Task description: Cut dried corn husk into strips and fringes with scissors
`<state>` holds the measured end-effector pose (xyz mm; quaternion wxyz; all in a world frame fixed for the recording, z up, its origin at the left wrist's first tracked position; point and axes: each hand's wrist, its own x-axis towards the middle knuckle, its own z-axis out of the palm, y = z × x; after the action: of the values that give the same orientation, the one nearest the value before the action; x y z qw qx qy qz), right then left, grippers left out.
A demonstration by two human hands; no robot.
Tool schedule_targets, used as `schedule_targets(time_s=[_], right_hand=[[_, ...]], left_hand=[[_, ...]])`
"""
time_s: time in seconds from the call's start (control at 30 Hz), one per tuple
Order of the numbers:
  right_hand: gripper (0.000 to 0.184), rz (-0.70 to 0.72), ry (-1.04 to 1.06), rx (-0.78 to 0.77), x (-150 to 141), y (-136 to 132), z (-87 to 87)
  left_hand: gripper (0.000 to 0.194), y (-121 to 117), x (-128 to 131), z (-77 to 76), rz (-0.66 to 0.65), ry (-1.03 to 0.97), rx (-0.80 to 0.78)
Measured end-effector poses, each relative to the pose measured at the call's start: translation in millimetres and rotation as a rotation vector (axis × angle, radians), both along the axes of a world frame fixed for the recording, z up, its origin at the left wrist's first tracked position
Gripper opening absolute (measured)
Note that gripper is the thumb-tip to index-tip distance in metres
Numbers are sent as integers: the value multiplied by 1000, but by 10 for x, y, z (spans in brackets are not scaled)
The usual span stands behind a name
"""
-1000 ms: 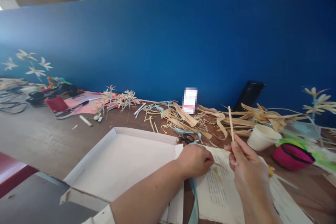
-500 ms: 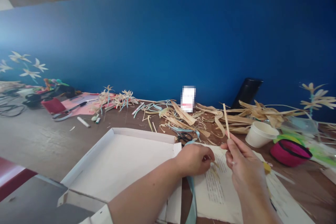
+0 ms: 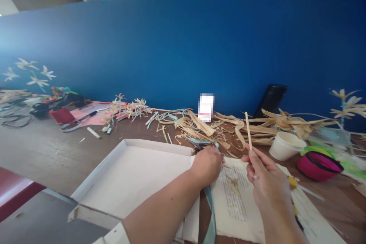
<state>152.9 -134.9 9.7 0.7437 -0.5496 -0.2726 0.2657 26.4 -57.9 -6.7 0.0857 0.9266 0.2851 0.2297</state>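
My right hand (image 3: 265, 177) pinches a thin pale stick (image 3: 248, 131) between thumb and fingers, holding it nearly upright. My left hand (image 3: 207, 166) is beside the dark-handled scissors (image 3: 200, 147), over the gap between the white box and the printed page; its fingers curl downward and their tips are hidden, so I cannot tell whether they grip anything. Below both hands lies a printed page (image 3: 228, 221), with a small dry husk scrap (image 3: 235, 185) on it. A light blue ribbon (image 3: 210, 213) runs along the page's left edge.
An open white cardboard box (image 3: 137, 175) sits left of the page. Dry husk strips (image 3: 204, 126) are heaped behind my hands. To the right stand a white paper cup (image 3: 286, 146) and a magenta pouch (image 3: 318, 166). A blue partition (image 3: 183, 53) closes off the back.
My left hand has moved left and away from the husk scrap, toward the scissors, which it now partly covers. The scrap lies on the page. My right hand still holds the stick.
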Motion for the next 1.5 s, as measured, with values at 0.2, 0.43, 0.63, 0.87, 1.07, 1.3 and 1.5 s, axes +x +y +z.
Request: schedule_targets(time_s=[0.2, 0.43, 0.63, 0.87, 1.07, 1.3, 1.5], right_hand=[[40, 4, 8, -8, -18, -2, 5], [39, 29, -8, -42, 14, 1, -31], [49, 159, -22, -192, 15, -12, -41], [59, 413, -67, -339, -58, -46, 7], [54, 329, -45, -291, 16, -7, -105], [56, 322, -24, -298, 6, 0, -92], [58, 338, -47, -319, -47, -24, -20]], left_hand=[[18, 13, 89, -78, 5, 142, 137], [14, 0, 111, -50, 26, -35, 45], [13, 88, 33, 65, 117, -472, -716], [16, 69, 43, 167, 7, -703, -1157], [28, 53, 14, 199, -15, -781, -1307], [38, 44, -7, 184, -31, -697, -1387], [24, 39, 16, 175, 19, -707, -1339]])
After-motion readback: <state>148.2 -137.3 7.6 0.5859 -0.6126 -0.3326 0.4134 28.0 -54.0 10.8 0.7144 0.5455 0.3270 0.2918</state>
